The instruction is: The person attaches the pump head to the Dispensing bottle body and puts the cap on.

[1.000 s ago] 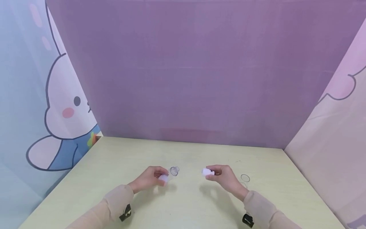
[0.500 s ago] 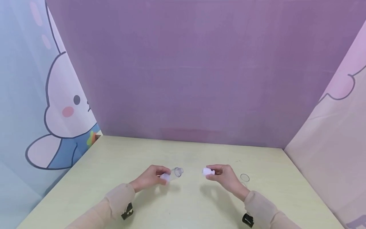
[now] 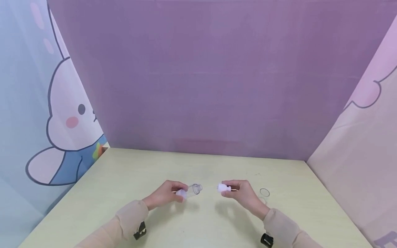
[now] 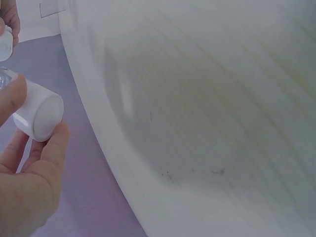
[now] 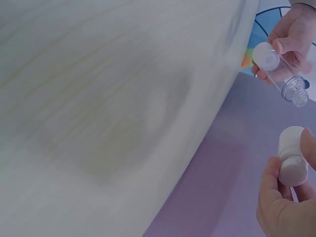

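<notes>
A clear bottle (image 3: 193,190) with a white base is gripped by my left hand (image 3: 167,193) around its lower end. Its open threaded neck points right and lies nearly level above the table. In the left wrist view the white base (image 4: 47,116) sits between thumb and fingers. Facing it across a small gap, a white bottle top (image 3: 223,187), perhaps a pump or spray head, is pinched by my right hand (image 3: 244,193). The right wrist view shows the white top (image 5: 292,155) below the bottle neck (image 5: 296,93), the two apart.
A clear cap-like piece with a dark rim (image 3: 264,193) lies on the pale yellow table (image 3: 198,224), behind the right wrist. A purple cloth (image 3: 198,86) rises at the table's back edge, and printed cloths (image 3: 71,110) hang at both sides.
My left hand has turned the bottle, so its neck has swung rightward and nearer the white top. The right hand has hardly moved and still holds the top.
</notes>
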Available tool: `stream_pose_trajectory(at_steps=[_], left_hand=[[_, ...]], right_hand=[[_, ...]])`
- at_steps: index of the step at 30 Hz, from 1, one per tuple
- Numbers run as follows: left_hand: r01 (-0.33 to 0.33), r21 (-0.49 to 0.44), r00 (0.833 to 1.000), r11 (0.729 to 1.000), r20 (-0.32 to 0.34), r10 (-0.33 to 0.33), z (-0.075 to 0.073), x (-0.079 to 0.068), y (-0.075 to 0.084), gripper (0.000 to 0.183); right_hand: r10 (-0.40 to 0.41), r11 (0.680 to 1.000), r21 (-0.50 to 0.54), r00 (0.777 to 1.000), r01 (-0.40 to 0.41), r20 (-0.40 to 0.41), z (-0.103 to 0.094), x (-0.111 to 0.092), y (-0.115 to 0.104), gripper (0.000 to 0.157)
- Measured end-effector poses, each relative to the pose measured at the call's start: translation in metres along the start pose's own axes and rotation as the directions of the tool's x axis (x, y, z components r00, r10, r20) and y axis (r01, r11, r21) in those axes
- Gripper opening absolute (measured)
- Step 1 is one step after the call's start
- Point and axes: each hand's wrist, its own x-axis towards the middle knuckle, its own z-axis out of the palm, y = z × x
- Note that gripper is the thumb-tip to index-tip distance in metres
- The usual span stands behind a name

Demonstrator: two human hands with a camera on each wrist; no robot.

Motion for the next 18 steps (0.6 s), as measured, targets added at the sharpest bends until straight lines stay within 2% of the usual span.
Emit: stream_pose_trajectory(at_steps=[18], left_hand=[[-0.006,0.005,1.000,1.000,0.010,0.006,0.0071,0.0019,0.0074,0.038]], right_hand=[[0.016,1.000,0.010,1.000,-0.016,0.026,0.0059,0.0001,-0.0043,0.042]])
